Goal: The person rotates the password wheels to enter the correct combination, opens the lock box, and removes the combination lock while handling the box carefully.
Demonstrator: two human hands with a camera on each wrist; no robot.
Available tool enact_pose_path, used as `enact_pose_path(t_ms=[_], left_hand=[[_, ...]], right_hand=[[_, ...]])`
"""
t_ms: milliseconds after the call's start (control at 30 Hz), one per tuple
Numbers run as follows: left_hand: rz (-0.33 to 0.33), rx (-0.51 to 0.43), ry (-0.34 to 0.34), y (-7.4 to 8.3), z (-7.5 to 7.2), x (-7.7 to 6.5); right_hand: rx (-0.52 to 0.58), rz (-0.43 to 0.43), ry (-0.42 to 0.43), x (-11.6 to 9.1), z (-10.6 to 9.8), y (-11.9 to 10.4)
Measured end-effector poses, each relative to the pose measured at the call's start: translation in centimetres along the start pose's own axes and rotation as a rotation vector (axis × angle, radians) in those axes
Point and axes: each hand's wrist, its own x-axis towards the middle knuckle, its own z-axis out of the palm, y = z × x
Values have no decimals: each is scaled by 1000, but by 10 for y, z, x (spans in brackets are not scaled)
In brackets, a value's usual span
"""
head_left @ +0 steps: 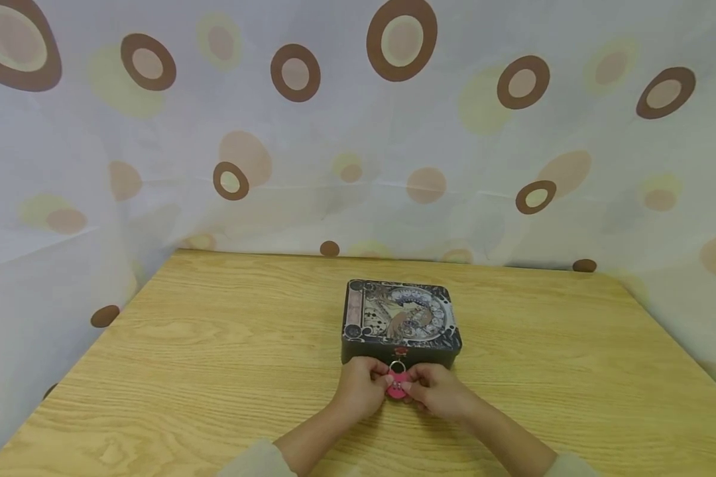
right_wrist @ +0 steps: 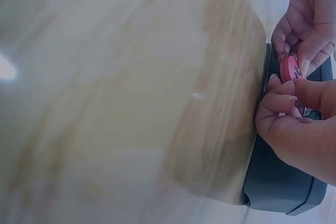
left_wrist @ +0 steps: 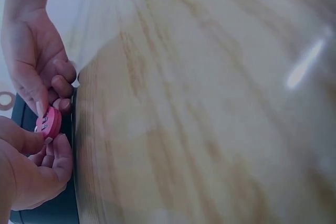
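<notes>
A pink round combination padlock (head_left: 396,385) hangs by its metal shackle (head_left: 397,366) at the red clasp (head_left: 401,351) on the front of a dark tin box (head_left: 406,315) with a decorated lid. My left hand (head_left: 360,386) pinches the padlock's left side between thumb and fingers. From the other side, my right hand (head_left: 443,391) pinches it too, thumb on its face near the number dials (left_wrist: 45,123). Whether the shackle is locked or released cannot be made out. The lid is down. Fingertips behind the padlock are partly hidden.
The box stands on a wood-grain table (head_left: 215,358), around its middle. Behind the table and along its sides hangs a pale sheet (head_left: 334,132) with brown and yellow circles.
</notes>
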Motion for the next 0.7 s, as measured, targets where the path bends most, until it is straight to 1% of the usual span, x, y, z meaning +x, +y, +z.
enact_pose_path(t_ms=[200,367,700], left_hand=[[7,13,9,0,-1,-1],[11,15,8,0,0,-1],[9,8,-2,0,1,-1]], right_hand=[[-41,-29,-6,1,2,-2],[-49,-38,-18,0,1,-1],[-76,-3,-14,-1,-1,-4]])
